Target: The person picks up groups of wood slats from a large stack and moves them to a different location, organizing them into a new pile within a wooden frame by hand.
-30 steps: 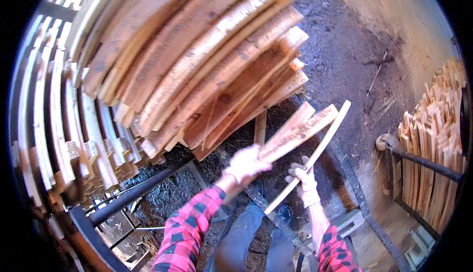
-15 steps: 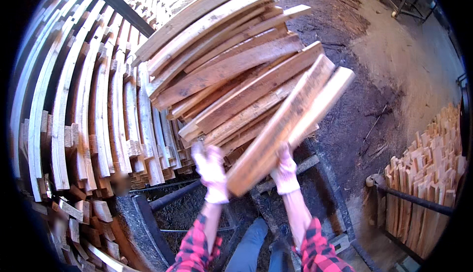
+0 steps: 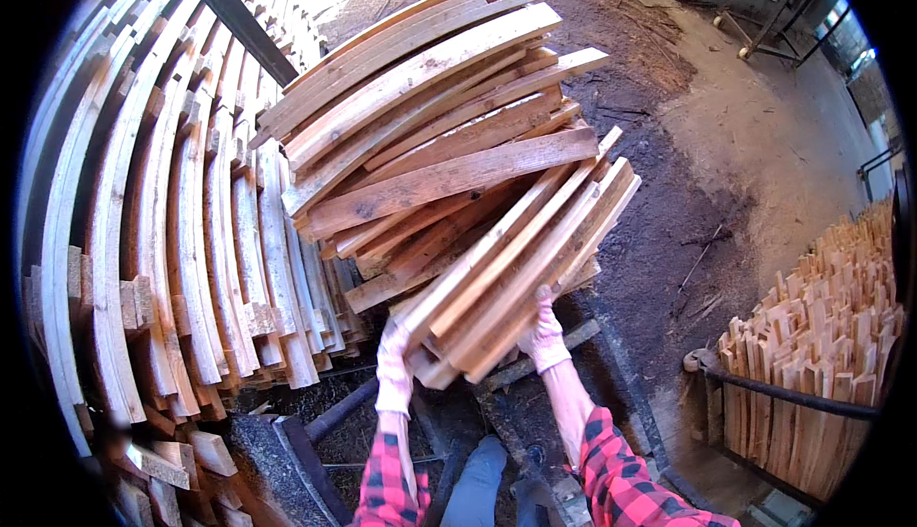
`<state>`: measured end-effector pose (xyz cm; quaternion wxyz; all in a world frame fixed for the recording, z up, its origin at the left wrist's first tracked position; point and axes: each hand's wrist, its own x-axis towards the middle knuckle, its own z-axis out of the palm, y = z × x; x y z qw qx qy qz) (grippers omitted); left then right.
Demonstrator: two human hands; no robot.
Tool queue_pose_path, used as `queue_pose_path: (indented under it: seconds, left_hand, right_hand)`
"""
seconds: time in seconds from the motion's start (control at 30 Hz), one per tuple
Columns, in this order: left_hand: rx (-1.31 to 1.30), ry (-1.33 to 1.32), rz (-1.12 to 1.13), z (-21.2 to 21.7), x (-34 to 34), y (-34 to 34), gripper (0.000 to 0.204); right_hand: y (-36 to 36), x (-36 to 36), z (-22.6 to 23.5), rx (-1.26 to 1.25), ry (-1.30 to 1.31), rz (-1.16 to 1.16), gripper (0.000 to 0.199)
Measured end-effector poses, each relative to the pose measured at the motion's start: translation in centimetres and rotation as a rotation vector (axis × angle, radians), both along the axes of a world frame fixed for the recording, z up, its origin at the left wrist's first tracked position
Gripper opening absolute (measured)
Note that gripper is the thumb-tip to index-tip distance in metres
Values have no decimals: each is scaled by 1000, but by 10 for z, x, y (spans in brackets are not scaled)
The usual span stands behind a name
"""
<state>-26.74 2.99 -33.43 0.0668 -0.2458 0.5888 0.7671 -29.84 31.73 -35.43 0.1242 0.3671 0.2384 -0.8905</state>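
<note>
Both hands gloved in pale pinkish cloth, with red-and-black checked sleeves (image 3: 626, 474) above the wrists. Left hand (image 3: 394, 369): at the lower left end of a bundle of slats (image 3: 525, 279); grip closed on that end, fingertips partly hidden by the wood. Right hand (image 3: 544, 334): grip clamped on the right side of the same bundle, thumb pointing up along it. Bundle located between the hands, slanting from lower left to upper right, its slats roughly parallel with uneven ends. It overlaps the near right part of a loose pile of boards (image 3: 458, 180); contact with the pile cannot be told. To the left: rows of long pale lengths of timber (image 3: 183, 240), with short blocks (image 3: 162, 465) below. To the right: upright sticks (image 3: 802, 350), packed close, behind a dark rail (image 3: 793, 390). Dark, dirty floor (image 3: 688, 193) beyond the bundle
</note>
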Motion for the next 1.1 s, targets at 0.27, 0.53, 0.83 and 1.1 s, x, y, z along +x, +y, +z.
queue_pose_path:
  seconds: [0.27,0.53,0.83,1.1]
  left_hand:
    - [166,12,-658,20,-53,113,89]
    - [201,-223,-901,51,-59,171,94]
    - [352,-472,-816,106,113,184,97]
    - [373,-196,-757,206,176,169,97]
  right_hand:
    - [109,58,-89,26,131,22,97]
    - [106,92,-23,-4,180,128,97]
    - [109,298,66,27,-118,47,97]
    - [127,330,121,186,152,205,101]
